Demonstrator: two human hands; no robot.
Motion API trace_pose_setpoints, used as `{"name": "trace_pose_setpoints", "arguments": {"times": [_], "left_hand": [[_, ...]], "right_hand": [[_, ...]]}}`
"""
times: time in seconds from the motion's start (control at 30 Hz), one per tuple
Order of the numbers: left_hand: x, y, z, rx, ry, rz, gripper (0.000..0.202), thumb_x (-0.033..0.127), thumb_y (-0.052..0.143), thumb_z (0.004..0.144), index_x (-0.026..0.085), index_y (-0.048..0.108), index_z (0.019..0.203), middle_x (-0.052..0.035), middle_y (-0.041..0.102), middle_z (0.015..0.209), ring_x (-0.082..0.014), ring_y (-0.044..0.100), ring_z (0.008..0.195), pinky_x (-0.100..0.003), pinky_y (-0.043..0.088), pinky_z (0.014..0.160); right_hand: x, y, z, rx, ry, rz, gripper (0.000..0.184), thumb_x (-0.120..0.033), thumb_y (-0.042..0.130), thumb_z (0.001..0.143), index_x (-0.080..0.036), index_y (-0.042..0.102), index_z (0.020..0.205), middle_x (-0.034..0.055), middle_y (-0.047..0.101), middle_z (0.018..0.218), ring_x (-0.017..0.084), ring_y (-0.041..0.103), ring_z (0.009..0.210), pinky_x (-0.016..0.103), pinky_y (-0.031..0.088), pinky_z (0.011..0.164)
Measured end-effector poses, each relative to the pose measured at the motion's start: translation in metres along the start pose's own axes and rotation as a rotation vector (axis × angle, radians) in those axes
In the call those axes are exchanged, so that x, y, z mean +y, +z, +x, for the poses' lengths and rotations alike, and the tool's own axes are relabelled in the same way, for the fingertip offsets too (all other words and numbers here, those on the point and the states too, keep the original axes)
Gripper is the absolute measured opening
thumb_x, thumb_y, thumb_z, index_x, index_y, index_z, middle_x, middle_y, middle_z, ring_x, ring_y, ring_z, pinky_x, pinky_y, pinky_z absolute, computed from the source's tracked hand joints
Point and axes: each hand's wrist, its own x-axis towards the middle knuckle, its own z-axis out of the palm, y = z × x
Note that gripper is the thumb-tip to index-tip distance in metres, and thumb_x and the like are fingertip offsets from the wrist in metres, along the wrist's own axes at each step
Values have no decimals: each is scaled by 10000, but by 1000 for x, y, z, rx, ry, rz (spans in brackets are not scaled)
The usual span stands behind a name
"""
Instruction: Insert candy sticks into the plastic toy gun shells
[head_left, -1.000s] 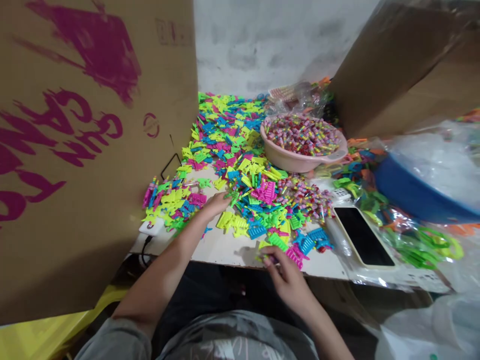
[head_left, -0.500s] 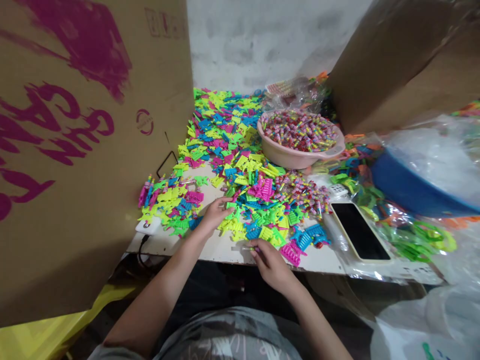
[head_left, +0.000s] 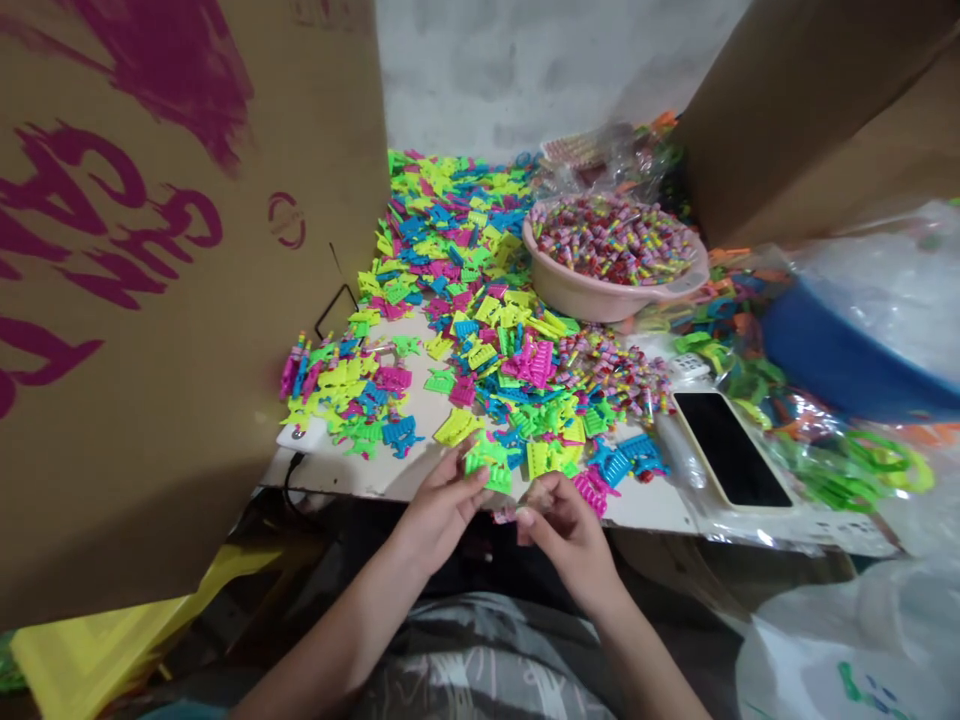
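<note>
My left hand (head_left: 442,505) is closed on a bright green slatted plastic piece (head_left: 491,465), held up just over the table's front edge. Beside it, the fingers of my right hand (head_left: 559,520) pinch a small wrapped tube (head_left: 504,516); only its pinkish end shows. The two hands are close together but apart. Behind them spreads a pile of yellow, green, blue and pink plastic pieces (head_left: 480,350). A heap of small wrapped tubes (head_left: 615,370) lies right of that pile, and a smaller group of assembled-looking pieces (head_left: 345,390) sits at the left.
A pink basin (head_left: 592,295) full of wrapped tubes stands at the back. To the right are a phone (head_left: 731,450), clear plastic bags and a blue basin (head_left: 832,360). A tall cardboard box (head_left: 187,350) borders the left side; a white plug block (head_left: 304,435) with a cable sits near it.
My left hand has come back from the pile with the green piece and moved toward my right hand. My right hand has shifted slightly right and down, still pinching the small tube.
</note>
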Motion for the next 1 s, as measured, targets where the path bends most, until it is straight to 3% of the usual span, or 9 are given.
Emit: {"name": "trace_pose_setpoints", "arguments": {"times": [0.1, 0.2, 0.4, 0.53, 0.77, 1.0], "left_hand": [[-8, 10, -7, -89, -82, -81, 324, 259, 895, 587, 155, 672, 797, 0, 652, 747, -121, 604, 689, -238, 493, 648], [-11, 12, -9, -114, -70, -56, 248, 263, 858, 632, 146, 655, 715, -11, 660, 718, -133, 603, 690, -256, 491, 668], [-4, 12, -16, 5, 28, 118, 400, 263, 873, 609, 186, 671, 946, -22, 726, 926, -184, 665, 888, -279, 507, 782], [2, 17, -24, 0, 5, 156, 527, 263, 897, 562, 211, 626, 1011, 4, 723, 869, -153, 670, 787, -244, 517, 708], [5, 19, -26, -47, -60, 204, 537, 328, 919, 535, 180, 627, 961, 1, 696, 799, -145, 658, 719, -216, 508, 598], [9, 13, -26, -119, -73, 310, 555, 361, 920, 550, 191, 572, 946, 19, 668, 756, -128, 633, 649, -218, 515, 572]], "right_hand": [[-3, 6, -3, 5, 45, 102, 325, -403, 761, 826, -218, 495, 799, -48, 559, 684, 99, 575, 586, 225, 501, 588], [-4, 3, -2, 45, 66, 172, 305, -440, 744, 837, -223, 529, 842, -29, 601, 706, 120, 597, 630, 246, 516, 627], [-5, -10, -7, 165, -50, -71, 324, -532, 632, 899, -237, 653, 1031, 6, 604, 768, 136, 549, 651, 258, 500, 622], [-11, -9, -14, 127, -112, -268, 288, -504, 594, 932, -240, 681, 1005, 23, 625, 793, 154, 578, 700, 265, 509, 660], [-19, -10, -14, 38, -72, -182, 260, -484, 599, 939, -244, 692, 973, -1, 644, 759, 134, 594, 699, 235, 509, 678], [-21, -15, -10, -77, -7, -276, 434, -586, 533, 938, -194, 688, 837, 14, 620, 670, 150, 588, 641, 254, 498, 615]]}}
